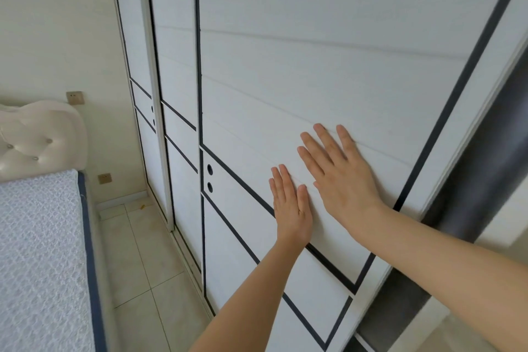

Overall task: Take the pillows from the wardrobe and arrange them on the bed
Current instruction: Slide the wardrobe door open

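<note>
While the bed (43, 237) lies well left, both hands (291, 208) (343, 177) press flat, fingers spread, on the wardrobe door (314, 66)

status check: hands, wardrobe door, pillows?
Left hand and right hand both flat on the sliding wardrobe door, holding nothing. Dark gap at the door's right edge. No pillows visible. Bed bare.

This is a bedroom in a home. A bed (40, 251) with a white quilted mattress and a cream button-tufted headboard (43, 140) stands against a plain pale wall (57, 23) that carries 2 wall sockets (75, 98), and pale floor tiles (143, 260) run between it and a tall white wardrobe (314, 51). The wardrobe has sliding doors trimmed with dark lines.
</note>
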The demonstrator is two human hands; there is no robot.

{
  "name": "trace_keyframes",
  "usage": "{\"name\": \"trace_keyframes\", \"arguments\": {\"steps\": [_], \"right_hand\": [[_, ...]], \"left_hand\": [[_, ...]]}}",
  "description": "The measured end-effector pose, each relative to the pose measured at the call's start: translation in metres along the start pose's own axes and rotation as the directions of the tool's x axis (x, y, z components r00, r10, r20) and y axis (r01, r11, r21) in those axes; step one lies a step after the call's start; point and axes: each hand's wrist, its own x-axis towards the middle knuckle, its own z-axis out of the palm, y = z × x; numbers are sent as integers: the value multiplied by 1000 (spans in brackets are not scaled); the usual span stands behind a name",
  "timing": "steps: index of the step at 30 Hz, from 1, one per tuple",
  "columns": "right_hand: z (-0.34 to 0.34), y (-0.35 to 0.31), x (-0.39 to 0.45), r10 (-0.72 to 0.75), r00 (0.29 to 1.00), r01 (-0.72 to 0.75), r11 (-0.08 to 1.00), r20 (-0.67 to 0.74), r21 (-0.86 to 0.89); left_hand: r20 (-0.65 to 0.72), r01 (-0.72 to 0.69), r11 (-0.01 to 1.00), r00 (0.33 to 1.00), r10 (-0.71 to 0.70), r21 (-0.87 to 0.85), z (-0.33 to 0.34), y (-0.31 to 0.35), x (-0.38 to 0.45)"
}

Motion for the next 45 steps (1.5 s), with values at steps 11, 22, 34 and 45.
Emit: {"name": "trace_keyframes", "arguments": {"steps": [11,22,34,45], "right_hand": [[-4,-27,69,-10,1000,10,1000,-6,-17],[-4,-65,162,-36,998,36,999,-43,-20],[-11,-112,274,-91,994,90,996,-56,-24],[-6,-135,347,-142,989,139,987,-44,-80]], "left_hand": [[11,134,991,991,-135,27,-28,-33,56],[-29,158,987,987,-158,4,-63,-86,129],[-84,128,990,988,-133,-56,-101,-149,219],[-174,92,990,979,-109,-105,-128,-206,291]]}}
